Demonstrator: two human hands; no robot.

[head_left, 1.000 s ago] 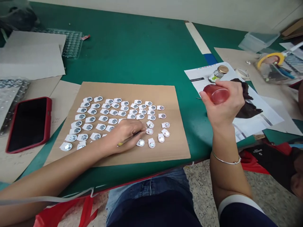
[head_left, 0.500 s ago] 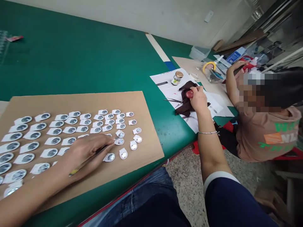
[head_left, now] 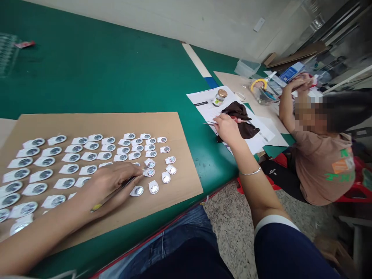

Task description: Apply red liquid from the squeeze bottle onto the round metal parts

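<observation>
My left hand (head_left: 113, 180) is closed on a slim dark tool (head_left: 112, 194) with a yellowish rear end. Its fingertips meet the white tab of a small round silver disc (head_left: 149, 172). Several such discs with white tabs lie in rows on a brown cardboard sheet (head_left: 186, 174). Over the white printed paper (head_left: 200, 99), my right hand (head_left: 228, 128) has its fingers bent down on dark pointed tweezers (head_left: 207, 123); only the tips show. Beside that hand, a red bottle with a pale pink nozzle (head_left: 240, 120) lies on a dark brown cloth (head_left: 248, 130).
A small glass jar (head_left: 218, 99) with a gold lid stands on the paper. Beyond are a clear plastic box (head_left: 247, 68) and yellow tape (head_left: 258, 84). Another person (head_left: 322, 162) sits at the right, arms on the green table (head_left: 116, 73).
My right hand has let go of the red bottle, leaving it on the cloth, and moved left to the tweezers. My left hand stays by the same disc.
</observation>
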